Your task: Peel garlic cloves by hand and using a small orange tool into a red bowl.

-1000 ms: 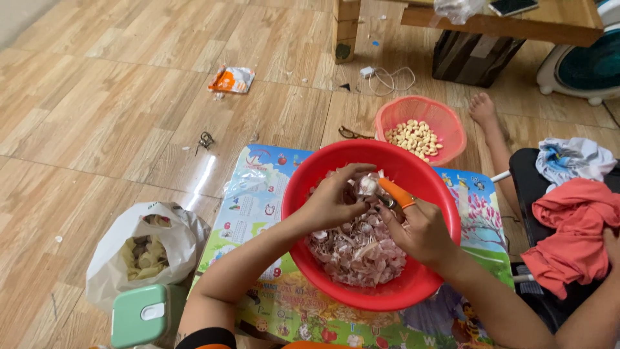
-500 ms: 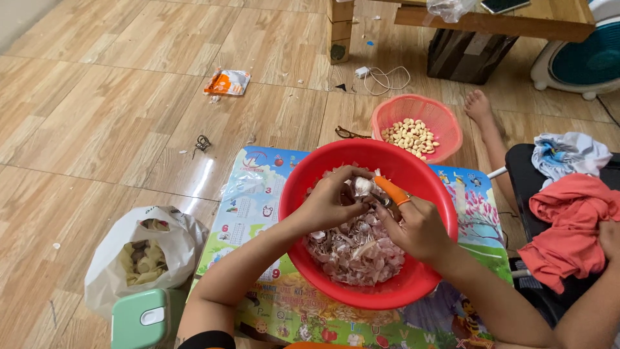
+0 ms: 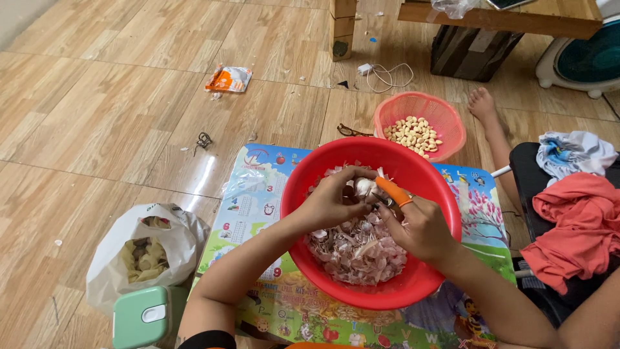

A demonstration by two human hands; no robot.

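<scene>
Head view: two bare hands meet over a big red basin [image 3: 310, 258]; everything below is placed from that grip
Left hand [image 3: 332, 201]: fingers curled and pressed around a pale garlic clove [image 3: 365, 187]; the clove sits at the fingertips, above the basin's middle
Right hand [image 3: 420, 227]: closed on a small knife with an orange handle [image 3: 392, 191] — the blade end meets the clove, though the blade itself is too small to make out
Under the grip: a heap of pinkish garlic skins [image 3: 358, 249] fills the basin's bottom
Beyond the grip: a smaller pink basket [image 3: 445, 123] holding peeled cloves [image 3: 413, 134]; just touching the basin's far rim
Beneath the basin: a colourful picture mat [image 3: 258, 207] on the wooden floor [image 3: 97, 116]
Left of the grip: a white plastic bag [image 3: 110, 265] of scraps — well apart; a green lidded box [image 3: 141, 317] beside it
Right of the grip: a red cloth [image 3: 575, 226]; a bare foot [image 3: 481, 102] beyond
</scene>
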